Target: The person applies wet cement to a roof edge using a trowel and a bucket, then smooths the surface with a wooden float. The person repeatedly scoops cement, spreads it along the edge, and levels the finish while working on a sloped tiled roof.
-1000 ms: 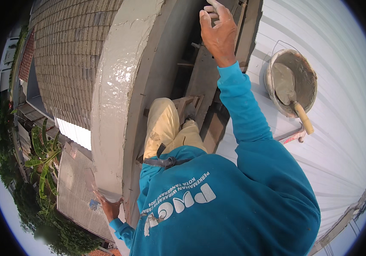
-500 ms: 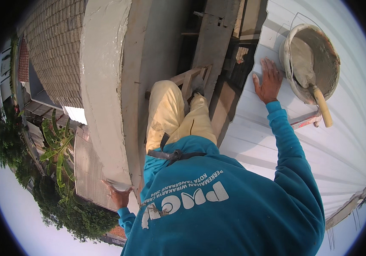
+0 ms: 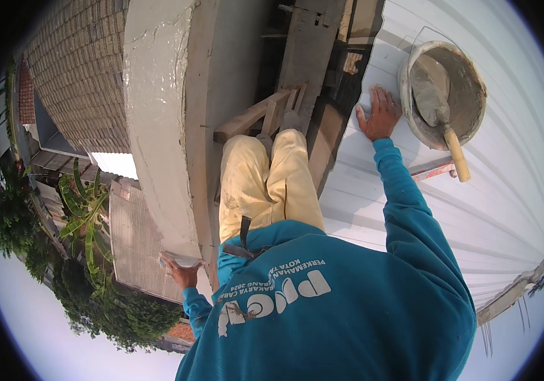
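Note:
My right hand [image 3: 381, 114] lies open on the white corrugated metal roofing [image 3: 373, 203], fingers spread, beside a mortar-smeared bucket [image 3: 475, 105]. Inside the bucket a trowel [image 3: 434, 105], coated in grey mortar, leans with its wooden handle over the rim. Under that handle a red, straight-edged tool [image 3: 434, 171] rests on the sheet, partly hidden by the bucket. On the other side my left hand [image 3: 182, 273] rests over the near end of the wet-plastered wall top [image 3: 158, 127], its thumb and fingers apart. No tool shows in either hand.
Between wall and roofing, a deep gap holds a wooden frame [image 3: 253, 120] and a plank [image 3: 307, 51], with my legs [image 3: 265, 184] above. Beyond the wall, far below, are a tiled roof [image 3: 81, 76], a ribbed roof [image 3: 142, 235] and trees [image 3: 119, 317]. Bare rods [image 3: 488, 336] jut beyond the roofing's edge.
My knees have come closer together and lower in the picture. The view has shifted, so the bucket and my right hand appear farther left. Both hands stay on the same surfaces.

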`<state>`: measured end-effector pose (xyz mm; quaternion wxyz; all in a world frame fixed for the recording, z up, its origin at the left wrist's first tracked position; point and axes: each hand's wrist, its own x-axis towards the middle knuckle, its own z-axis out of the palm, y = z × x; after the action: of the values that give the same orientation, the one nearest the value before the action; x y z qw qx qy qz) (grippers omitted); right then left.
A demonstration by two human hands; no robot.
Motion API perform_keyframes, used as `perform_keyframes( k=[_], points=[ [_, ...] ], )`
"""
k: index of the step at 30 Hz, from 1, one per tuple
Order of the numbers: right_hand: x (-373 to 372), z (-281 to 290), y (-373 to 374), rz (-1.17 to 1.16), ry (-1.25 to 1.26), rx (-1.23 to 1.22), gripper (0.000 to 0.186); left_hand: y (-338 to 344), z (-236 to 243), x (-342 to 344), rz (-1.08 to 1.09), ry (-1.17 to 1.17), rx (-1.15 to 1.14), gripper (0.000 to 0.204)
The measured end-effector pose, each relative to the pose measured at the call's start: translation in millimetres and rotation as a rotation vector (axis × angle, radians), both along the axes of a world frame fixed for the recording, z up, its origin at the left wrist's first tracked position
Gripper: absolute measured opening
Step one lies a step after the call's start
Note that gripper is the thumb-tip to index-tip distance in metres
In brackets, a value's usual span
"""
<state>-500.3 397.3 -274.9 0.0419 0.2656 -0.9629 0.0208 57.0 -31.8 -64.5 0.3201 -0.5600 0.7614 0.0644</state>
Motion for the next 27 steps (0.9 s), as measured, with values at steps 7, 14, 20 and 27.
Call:
perform_keyframes(
  k=[7, 14, 20, 27],
  points=[
    [0.7, -2.9, 1.3, -0.003, 0.002, 0.012, 0.064, 2.2, 6.8, -8.7, 0.004, -0.002, 0.019, 0.149],
    [-0.7, -10.0, 3.9, 0.01, -0.004, 0.04, 0.063, 11.0, 9.6, -7.7, 0.08, 0.115, -0.008, 0.145],
    [-3.1, -6.7, 3.2, 0.04, 0.028, 0.086, 0.064, 11.5, 4.2, -6.4, 0.087, 0.209, 0.001, 0.146],
    [0.4, -5.6, -0.1, 0.084, 0.065, 0.029, 0.062, 39.2, 7.4, -0.1, 0.074, 0.159, -0.257, 0.138]
  ],
)
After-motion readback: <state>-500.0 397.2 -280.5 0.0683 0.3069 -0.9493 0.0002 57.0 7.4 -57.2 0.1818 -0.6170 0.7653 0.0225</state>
